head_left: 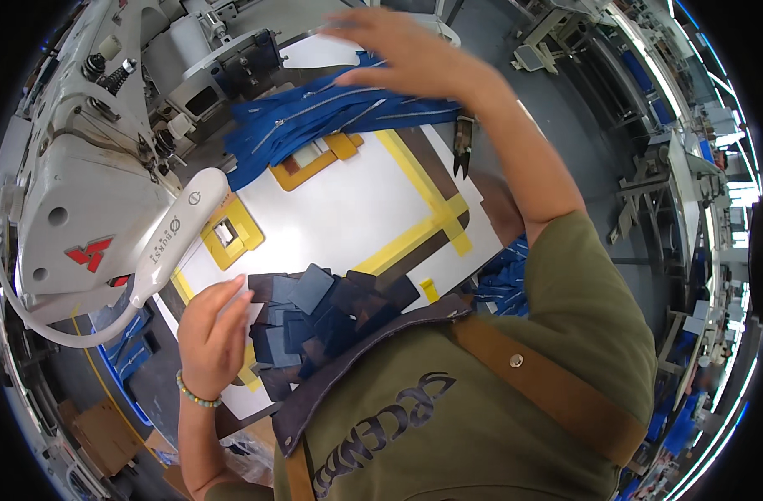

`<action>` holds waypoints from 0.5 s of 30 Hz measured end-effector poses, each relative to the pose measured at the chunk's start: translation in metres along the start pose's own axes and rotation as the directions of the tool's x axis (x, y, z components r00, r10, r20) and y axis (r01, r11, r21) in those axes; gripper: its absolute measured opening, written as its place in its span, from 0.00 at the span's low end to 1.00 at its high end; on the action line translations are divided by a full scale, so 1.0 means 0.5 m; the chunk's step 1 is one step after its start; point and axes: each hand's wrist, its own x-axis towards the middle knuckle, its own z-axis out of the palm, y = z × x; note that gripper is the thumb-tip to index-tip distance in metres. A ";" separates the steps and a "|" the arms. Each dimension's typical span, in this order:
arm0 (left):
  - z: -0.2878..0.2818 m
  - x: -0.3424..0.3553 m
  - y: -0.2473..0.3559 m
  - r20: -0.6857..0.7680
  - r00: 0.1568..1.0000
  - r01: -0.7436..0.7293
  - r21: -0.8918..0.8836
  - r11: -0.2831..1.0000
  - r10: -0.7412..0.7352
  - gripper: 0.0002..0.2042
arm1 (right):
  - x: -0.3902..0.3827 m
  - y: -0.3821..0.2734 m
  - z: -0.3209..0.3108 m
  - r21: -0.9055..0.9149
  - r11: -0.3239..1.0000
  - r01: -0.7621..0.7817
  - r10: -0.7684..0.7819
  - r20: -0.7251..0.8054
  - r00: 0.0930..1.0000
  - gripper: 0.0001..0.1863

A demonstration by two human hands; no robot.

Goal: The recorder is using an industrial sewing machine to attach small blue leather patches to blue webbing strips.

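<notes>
My right hand (398,58), slightly blurred, is open with fingers spread over a bundle of blue zipper strips (331,117) across the back of a white board (331,225) edged with yellow tape. My left hand (214,334) is open with fingers loosely bent at the board's left, beside a heap of small dark navy fabric squares (315,313). Yellow template frames (233,240) lie on the board, one partly under the strips. A dark metal clipper-like tool (462,142) lies right of the strips.
A white sewing machine (81,217) with a hose-fitted lamp-like attachment (181,225) stands left. More blue strips (498,280) lie at the board's right, and others (129,351) lower left. Cardboard boxes (106,434) sit on the floor. Machinery and workbenches line the far right.
</notes>
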 end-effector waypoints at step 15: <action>0.171 0.356 -0.024 0.033 0.999 -0.050 0.383 0.922 0.041 0.37 | -0.127 0.160 0.018 0.193 0.953 -0.233 0.151 0.365 0.919 0.66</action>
